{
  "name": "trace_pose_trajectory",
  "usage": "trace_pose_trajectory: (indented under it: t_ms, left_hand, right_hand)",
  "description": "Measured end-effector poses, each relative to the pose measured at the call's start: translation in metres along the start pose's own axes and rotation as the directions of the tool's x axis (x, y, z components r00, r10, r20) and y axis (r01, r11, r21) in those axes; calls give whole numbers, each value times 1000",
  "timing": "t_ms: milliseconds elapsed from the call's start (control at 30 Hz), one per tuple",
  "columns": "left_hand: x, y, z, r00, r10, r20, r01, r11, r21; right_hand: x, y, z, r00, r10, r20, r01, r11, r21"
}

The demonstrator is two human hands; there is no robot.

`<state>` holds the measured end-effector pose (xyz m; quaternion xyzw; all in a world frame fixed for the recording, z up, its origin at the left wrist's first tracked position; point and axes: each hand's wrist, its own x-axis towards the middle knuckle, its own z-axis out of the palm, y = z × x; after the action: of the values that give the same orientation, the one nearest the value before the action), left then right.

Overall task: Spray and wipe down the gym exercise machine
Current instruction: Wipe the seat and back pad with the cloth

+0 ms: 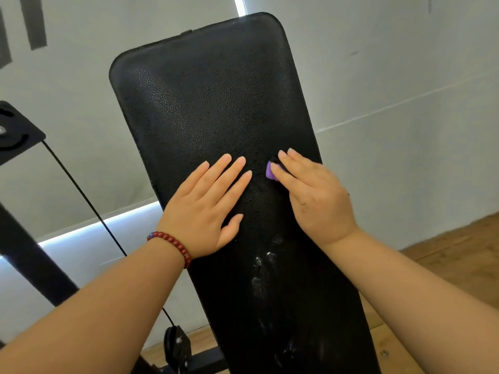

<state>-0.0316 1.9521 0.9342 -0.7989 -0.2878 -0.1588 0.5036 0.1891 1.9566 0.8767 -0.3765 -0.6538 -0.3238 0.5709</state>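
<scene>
A black textured pad stands tilted, wet-streaked low down, a purple sponge on it.

A pale grey painted wall meets a brown wooden plank floor. A glowing white light strip runs along the wall's foot. Dark grey painted bars mark the wall's upper left.

Nothing here can be read as a word, number, label or brand. Broad dark strokes on the wall at the top left corner look like parts of large painted characters. They are cut off by the frame edge and blurred, so no letter can be made out.
</scene>
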Motion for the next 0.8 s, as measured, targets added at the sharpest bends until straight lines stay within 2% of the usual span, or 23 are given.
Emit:
trace_pose_trajectory:
  t_ms: [133,300,500,700,800]
  left_hand:
    - [-3,2,1,999,-26,-31,25,1000,-14]
    - [-5,2,2,996,-71,-51,69,997,-27]
    - [-7,3,3,987,-148,-69,146,989,-36]
    - [-10,5,4,967,-229,-112,223,973,-62]
    - [-11,6,5,956,-262,-129,256,965,-64]
  right_hand:
    - [10,-5,8,1000,-2,-20,2,1000,10]
    - [-23,-5,-12,982,-126,138,123,992,34]
    - [32,-16,13,988,-132,83,128,990,56]
    - [-10,-15,-5,952,-222,210,211,975,75]
    - [27,-16,4,950,-266,166,257,964,75]
